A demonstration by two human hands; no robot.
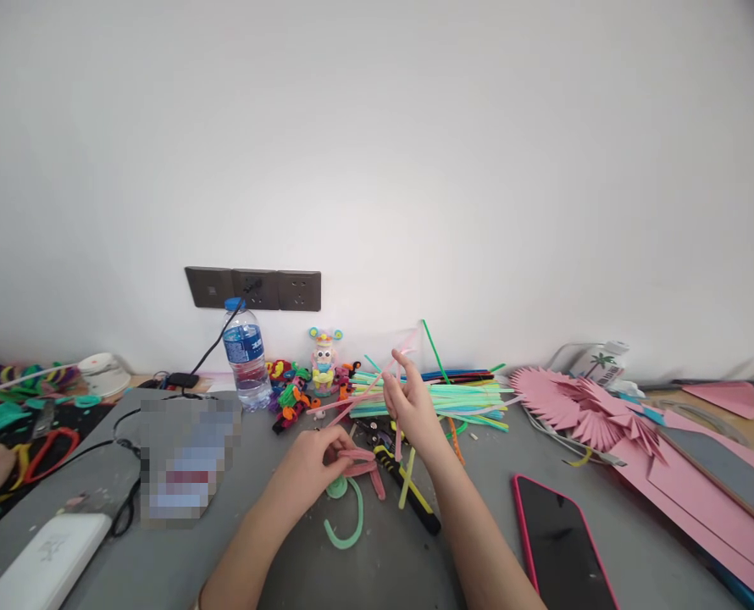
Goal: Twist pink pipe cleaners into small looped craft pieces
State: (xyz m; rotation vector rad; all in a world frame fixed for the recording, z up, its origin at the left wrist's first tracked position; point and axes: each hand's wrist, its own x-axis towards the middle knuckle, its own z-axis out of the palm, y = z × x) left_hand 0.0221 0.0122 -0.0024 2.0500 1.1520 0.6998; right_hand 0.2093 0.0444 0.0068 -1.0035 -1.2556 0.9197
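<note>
left hand (326, 457): fingertips pinched together on folded pink pipe cleaner pieces (359, 468), low over the grey tabletop (352, 585); loops point right, toward the pliers (421, 503). right hand (408, 402): half curled, raised at a long pink strand (372, 387); from where i stand, cannot tell whether it grips. strand's long axis slants up and rightward. bare tabletop between forearms; pipe cleaner bundle (472, 400) crowds the wall side. bottle (246, 356): blue label, writing too small to read. phone (564, 542) beyond right forearm.
</note>
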